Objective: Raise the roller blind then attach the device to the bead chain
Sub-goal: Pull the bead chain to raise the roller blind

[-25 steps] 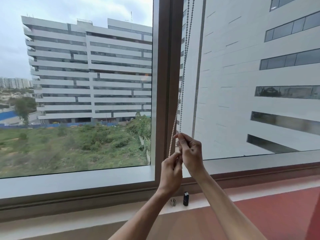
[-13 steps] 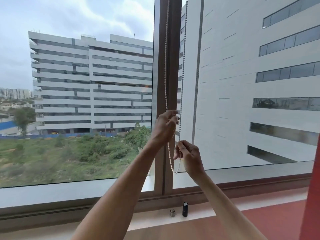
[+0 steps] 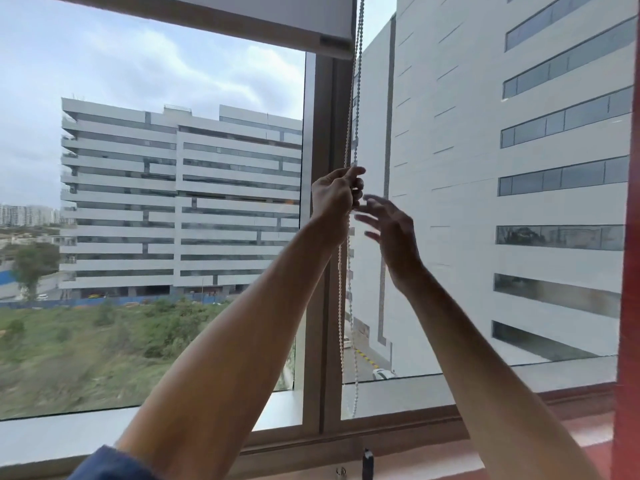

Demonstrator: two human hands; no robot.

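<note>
**Left hand pinching bead chain, right hand loose beside it**

Pinched between thumb and fingers of the left hand (image 3: 335,195), the bead chain (image 3: 350,133) runs up in front of the window mullion (image 3: 323,237). Left fist is closed around both strands, as far as can be told; fingertips are partly blurred. Right hand (image 3: 389,230) sits just right of the mullion and just below the left hand, fingers spread and holding nothing; fingertips near the chain, contact not resolvable.

Chain: white beads, two strands, rising to the right end of the roller blind (image 3: 242,19) above the mullion. Below the left hand the loop hangs slack along the mullion, its bottom ending just above the lower frame rail.

Blind: only its bottom bar and a strip of fabric show at the top edge, left of the mullion.

Sill at the foot of the mullion: a small dark upright device (image 3: 367,464) and, just left of it, a small metallic item (image 3: 341,472), type unclear. Both well below the hands.

Blue sleeve (image 3: 110,465) at the left forearm.
</note>
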